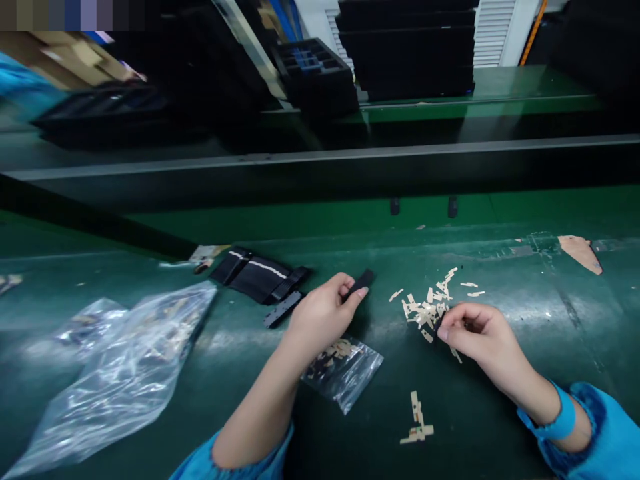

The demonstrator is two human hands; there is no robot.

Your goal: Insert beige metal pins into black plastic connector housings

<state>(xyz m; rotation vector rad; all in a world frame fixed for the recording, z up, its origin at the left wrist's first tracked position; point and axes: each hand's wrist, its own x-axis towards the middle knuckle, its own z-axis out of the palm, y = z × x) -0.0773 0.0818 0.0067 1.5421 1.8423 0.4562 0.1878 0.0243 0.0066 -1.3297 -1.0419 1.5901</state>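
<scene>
My left hand [325,310] is closed on a short black bar-shaped piece [361,283], gripped between thumb and fingers. My right hand [477,333] is at the edge of a loose pile of small beige strips [425,310]; its fingertips pinch a small dark piece [440,325], mostly hidden. Beyond my left wrist lie a row of black pieces [257,277] with a white line across them and a separate black piece [283,310]. A small clear bag [350,380] holding beige and dark bits lies partly under my left forearm. A few beige strips [417,423] lie nearer to me.
A large clear plastic bag [145,373] with small parts rests on the left of the green table [500,413]. Two black pieces [453,207] lie at the back. A torn brown scrap [580,253] is at right. Black trays [407,53] stand stacked behind a ledge.
</scene>
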